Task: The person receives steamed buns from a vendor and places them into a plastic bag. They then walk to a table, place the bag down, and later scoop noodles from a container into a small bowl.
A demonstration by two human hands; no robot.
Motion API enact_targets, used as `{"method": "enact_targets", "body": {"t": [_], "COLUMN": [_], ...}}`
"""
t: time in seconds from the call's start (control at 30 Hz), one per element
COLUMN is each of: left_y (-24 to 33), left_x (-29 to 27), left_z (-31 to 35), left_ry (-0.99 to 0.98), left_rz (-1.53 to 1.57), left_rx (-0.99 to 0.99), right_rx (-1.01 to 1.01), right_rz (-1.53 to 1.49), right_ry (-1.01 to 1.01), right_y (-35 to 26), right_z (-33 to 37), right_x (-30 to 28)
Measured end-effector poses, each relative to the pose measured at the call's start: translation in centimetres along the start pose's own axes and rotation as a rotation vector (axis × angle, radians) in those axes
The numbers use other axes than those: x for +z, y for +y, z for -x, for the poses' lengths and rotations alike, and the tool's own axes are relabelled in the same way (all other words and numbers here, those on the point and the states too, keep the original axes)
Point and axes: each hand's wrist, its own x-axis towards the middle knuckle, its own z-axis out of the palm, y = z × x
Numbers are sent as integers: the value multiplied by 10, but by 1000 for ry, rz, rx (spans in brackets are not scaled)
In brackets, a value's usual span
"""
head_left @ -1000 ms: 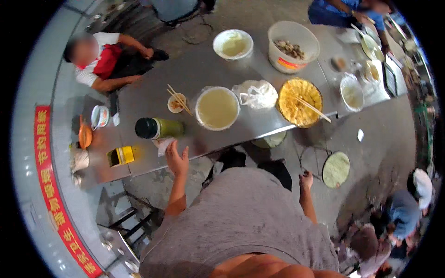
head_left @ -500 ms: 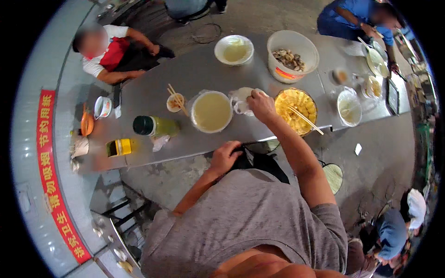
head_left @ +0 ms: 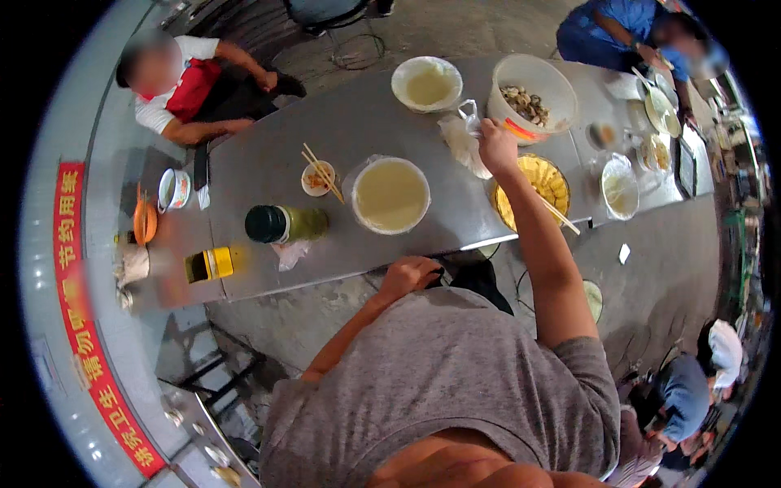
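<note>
My right hand [head_left: 498,150] reaches across the table, its fingers closed on the top of a clear plastic bag [head_left: 466,149] with something pale inside. The bag hangs tilted between a large bowl of pale liquid [head_left: 390,195] and a yellow basket [head_left: 533,191] of yellow food pieces. My forearm partly covers the basket and the chopsticks [head_left: 561,215] across it. At the near table edge, my left hand [head_left: 409,276] rests loosely over my dark trousers; its fingertips are partly hidden and it shows nothing held.
Beyond the bag stand a lined bowl [head_left: 426,84] and a tall tub of shells [head_left: 533,96]. Leftward are a small cup [head_left: 318,177] with chopsticks, a green-lidded bottle [head_left: 285,224] and a yellow box [head_left: 210,264]. People sit at the far left [head_left: 187,85] and far right [head_left: 610,32].
My right hand has moved farther across the table and lifted the plastic bag by its top. The view has shifted slightly. My left hand stays by my lap.
</note>
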Motion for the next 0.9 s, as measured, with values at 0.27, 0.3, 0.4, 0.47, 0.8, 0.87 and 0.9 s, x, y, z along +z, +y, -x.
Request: {"method": "enact_targets", "body": {"t": [0.27,0.3,0.4,0.47,0.8,0.87,0.9], "left_y": [-3,-2,-15,17,152,210,239], "left_x": [14,13,34,39,177,198,208], "left_z": [7,9,10,-7,-57,-67,-76], "left_ry": [-162,-167,-441,-431,-610,-714,-779], "left_rz": [99,136,211,215,217,338,411], "left_rx": [30,-9,-52,-40,219,150,148], "right_rx": [328,359,481,661,1319,1412,1405], "right_rz": [-363,-446,-597,-559,-519,-928,-1024], "right_ry": [94,134,211,221,-460,-555,-527], "right_y": [-27,-36,-31,-15,66,54,45], "right_z": [47,60,136,208,560,606,637], "right_x": [-31,-55,-102,-115,-116,-128,-115]}}
